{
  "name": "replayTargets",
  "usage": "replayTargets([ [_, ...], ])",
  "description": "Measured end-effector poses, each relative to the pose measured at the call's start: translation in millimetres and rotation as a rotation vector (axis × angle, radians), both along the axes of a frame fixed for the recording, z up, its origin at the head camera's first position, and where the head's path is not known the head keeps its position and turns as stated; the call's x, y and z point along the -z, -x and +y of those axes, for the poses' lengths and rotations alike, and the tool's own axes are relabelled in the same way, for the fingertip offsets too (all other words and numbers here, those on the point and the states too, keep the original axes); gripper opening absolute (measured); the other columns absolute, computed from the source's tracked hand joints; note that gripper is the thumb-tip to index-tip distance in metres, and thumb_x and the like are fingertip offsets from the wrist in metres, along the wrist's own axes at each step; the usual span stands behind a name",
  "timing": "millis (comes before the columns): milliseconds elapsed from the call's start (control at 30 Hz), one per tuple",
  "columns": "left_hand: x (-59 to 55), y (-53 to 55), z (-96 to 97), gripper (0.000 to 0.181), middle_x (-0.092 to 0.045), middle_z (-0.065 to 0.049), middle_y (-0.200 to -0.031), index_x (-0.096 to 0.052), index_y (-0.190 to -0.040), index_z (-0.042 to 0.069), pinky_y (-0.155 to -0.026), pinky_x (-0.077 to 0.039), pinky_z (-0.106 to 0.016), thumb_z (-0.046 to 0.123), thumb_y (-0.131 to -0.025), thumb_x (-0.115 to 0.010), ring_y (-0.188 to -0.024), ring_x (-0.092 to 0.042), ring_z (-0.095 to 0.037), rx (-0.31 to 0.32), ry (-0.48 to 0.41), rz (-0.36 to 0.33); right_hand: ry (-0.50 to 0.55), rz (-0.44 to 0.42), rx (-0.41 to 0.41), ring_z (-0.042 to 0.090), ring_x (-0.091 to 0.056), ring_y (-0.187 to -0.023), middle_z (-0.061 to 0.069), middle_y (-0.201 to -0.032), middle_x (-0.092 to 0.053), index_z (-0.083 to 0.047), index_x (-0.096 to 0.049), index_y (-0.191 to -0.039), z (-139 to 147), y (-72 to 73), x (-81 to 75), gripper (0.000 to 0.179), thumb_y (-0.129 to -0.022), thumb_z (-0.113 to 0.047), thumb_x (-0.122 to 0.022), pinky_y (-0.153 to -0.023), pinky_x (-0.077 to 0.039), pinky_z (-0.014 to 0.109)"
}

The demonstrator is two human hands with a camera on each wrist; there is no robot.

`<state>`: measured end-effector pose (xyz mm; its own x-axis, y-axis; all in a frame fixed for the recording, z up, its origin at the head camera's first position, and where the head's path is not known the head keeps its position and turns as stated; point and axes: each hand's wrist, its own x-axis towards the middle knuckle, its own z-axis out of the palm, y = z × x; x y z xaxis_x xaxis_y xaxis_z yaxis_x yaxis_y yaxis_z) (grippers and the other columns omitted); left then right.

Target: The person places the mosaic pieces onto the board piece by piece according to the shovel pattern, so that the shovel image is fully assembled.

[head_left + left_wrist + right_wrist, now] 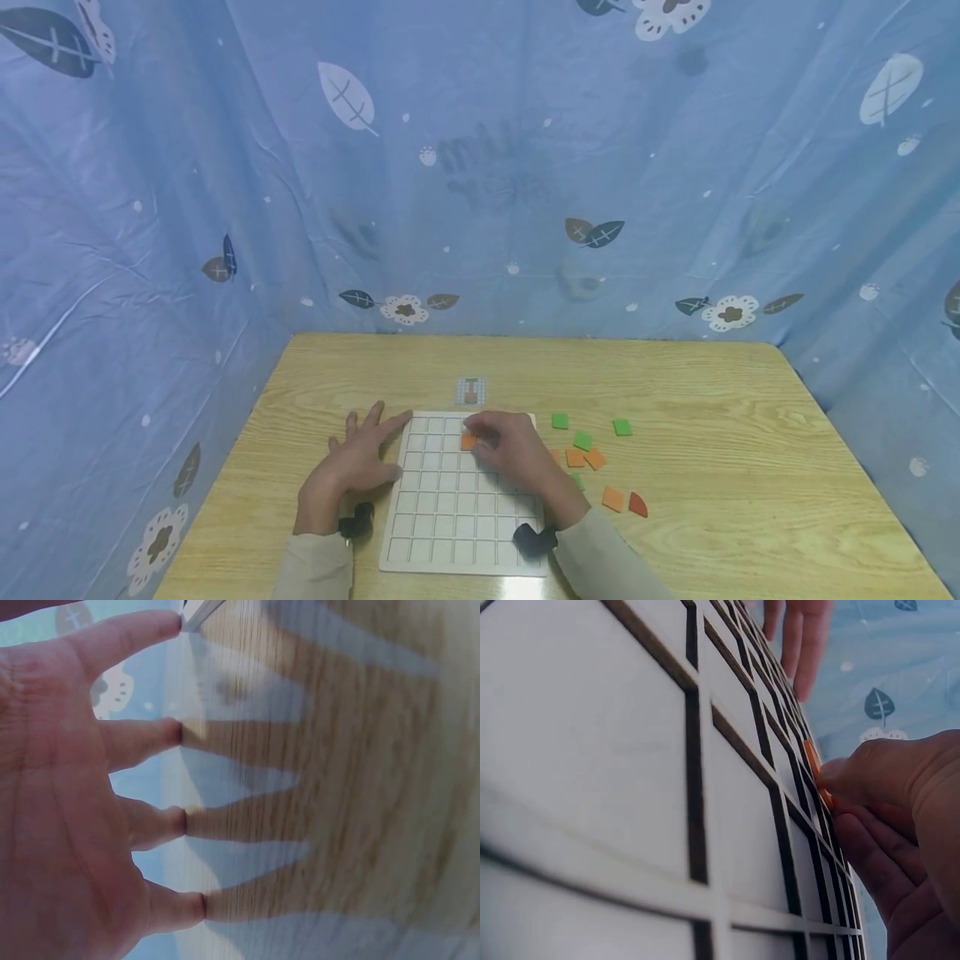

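A white board (431, 527) with a grid of square cells lies on the table. At its upper middle, the curled fingers of my right hand (513, 446) pinch a small orange square tile (468, 441). The right wrist view has the thumb and a finger at this orange tile (812, 759), close against the grid. My left hand (358, 458) is spread along the board's left edge, its thumb and index finger right at the rim. Seen in the left wrist view, the other fingertips of the left hand (60, 787) rest on the wooden table.
Right of the board lie several green tiles (622, 427), several orange tiles (612, 498) and a red quarter-round piece (638, 505). A small card with a grid picture (471, 391) lies behind the board. A blue patterned curtain (480, 167) surrounds the wooden table (712, 433).
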<state>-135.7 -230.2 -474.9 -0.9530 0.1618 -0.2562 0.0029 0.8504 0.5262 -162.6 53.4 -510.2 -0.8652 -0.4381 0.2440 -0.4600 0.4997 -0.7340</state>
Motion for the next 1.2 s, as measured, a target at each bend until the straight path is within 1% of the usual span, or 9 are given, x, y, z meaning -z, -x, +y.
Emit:
replayTargets([
  [167, -0.5, -0.3, -0.2, 0.093, -0.016, -0.032, -0.179, -0.048, -0.167, 0.021, -0.115, -0.004, -0.096, 0.012, -0.081, -0.082, -0.160, -0.001, -0.071, 0.001, -0.002, 0.001, 0.013, 0.036, 0.018, 0.023, -0.080, -0.113, 0.006, -0.123, -0.083, -0.005, -0.081, -0.124, 2, -0.2, -2.1, 0.033, -0.091, -0.001, -0.079, -0.098, -0.065, 0.043],
  [333, -0.8, -0.6, 0.3, 0.092, -0.017, -0.032, -0.179, -0.048, -0.167, 0.021, -0.115, -0.004, -0.096, 0.012, -0.081, -0.082, -0.160, -0.002, -0.070, -0.001, 0.003, 0.003, 0.064, -0.024, 0.038, 0.021, -0.080, -0.113, 0.001, -0.126, -0.082, -0.009, -0.080, -0.130, 14, 3.5, -11.6, 0.035, -0.095, -0.006, -0.080, -0.100, -0.065, 0.045],
  [433, -1.1, 0.0, 1.0, 0.092, -0.016, -0.032, -0.179, -0.048, -0.167, 0.021, -0.115, -0.004, -0.096, 0.012, -0.082, -0.082, -0.160, -0.002, -0.070, -0.004, 0.007, 0.000, 0.076, -0.020, 0.044, 0.021, -0.079, -0.114, -0.001, -0.127, -0.082, -0.012, -0.080, -0.132, 26, 7.6, -22.4, 0.037, -0.096, -0.009, -0.081, -0.101, -0.064, 0.047],
  [633, -0.5, 0.7, 1.7, 0.092, -0.016, -0.032, -0.180, -0.048, -0.167, 0.021, -0.115, -0.004, -0.095, 0.014, -0.082, -0.082, -0.160, -0.003, -0.071, -0.007, 0.021, -0.004, 0.059, 0.040, 0.061, 0.024, -0.079, -0.116, -0.001, -0.129, -0.081, -0.014, -0.079, -0.134, 55, 13.0, -51.4, 0.038, -0.096, -0.016, -0.084, -0.101, -0.063, 0.056],
  [767, -0.3, 0.0, 2.0, 0.092, -0.017, -0.032, -0.179, -0.048, -0.167, 0.022, -0.116, -0.006, -0.095, 0.014, -0.082, -0.083, -0.160, -0.004, -0.071, -0.005, 0.026, 0.000, 0.098, 0.061, 0.082, 0.027, -0.079, -0.117, 0.001, -0.131, -0.081, -0.017, -0.079, -0.134, 79, 15.0, -65.6, 0.039, -0.096, -0.016, -0.085, -0.101, -0.062, 0.059],
  [867, -0.4, -0.6, 2.2, 0.092, -0.018, -0.032, -0.179, -0.048, -0.167, 0.022, -0.116, -0.006, -0.095, 0.014, -0.082, -0.083, -0.160, -0.004, -0.070, -0.007, 0.022, 0.003, 0.133, 0.067, 0.098, 0.030, -0.078, -0.118, 0.002, -0.131, -0.081, -0.018, -0.079, -0.134, 98, 16.9, -70.6, 0.039, -0.096, -0.015, -0.085, -0.103, -0.063, 0.051],
  [1033, -1.0, -1.2, 2.7, 0.091, -0.018, -0.032, -0.179, -0.049, -0.166, 0.022, -0.116, -0.006, -0.095, 0.013, -0.082, -0.083, -0.160, -0.004, -0.070, -0.006, 0.019, 0.006, 0.167, 0.079, 0.127, 0.032, -0.078, -0.119, 0.004, -0.128, -0.082, -0.015, -0.079, -0.134, 130, 18.2, -72.4, 0.040, -0.094, -0.013, -0.087, -0.102, -0.062, 0.027],
  [1100, -1.0, -1.2, 2.8, 0.091, -0.018, -0.032, -0.179, -0.049, -0.166, 0.021, -0.116, -0.006, -0.095, 0.014, -0.082, -0.083, -0.160, -0.004, -0.070, -0.005, 0.021, 0.006, 0.168, 0.081, 0.141, 0.028, -0.078, -0.118, 0.003, -0.127, -0.082, -0.014, -0.079, -0.134, 142, 17.6, -72.4, 0.041, -0.094, -0.012, -0.087, -0.101, -0.058, 0.018],
  [1200, -1.2, -1.4, 3.0, 0.091, -0.018, -0.032, -0.179, -0.049, -0.166, 0.021, -0.115, -0.005, -0.096, 0.014, -0.083, -0.084, -0.160, -0.004, -0.071, -0.006, 0.019, 0.006, 0.147, 0.086, 0.158, 0.014, -0.078, -0.115, 0.005, -0.127, -0.082, -0.015, -0.078, -0.135, 160, 16.1, -70.4, 0.042, -0.094, -0.012, -0.087, -0.100, -0.054, 0.010],
])
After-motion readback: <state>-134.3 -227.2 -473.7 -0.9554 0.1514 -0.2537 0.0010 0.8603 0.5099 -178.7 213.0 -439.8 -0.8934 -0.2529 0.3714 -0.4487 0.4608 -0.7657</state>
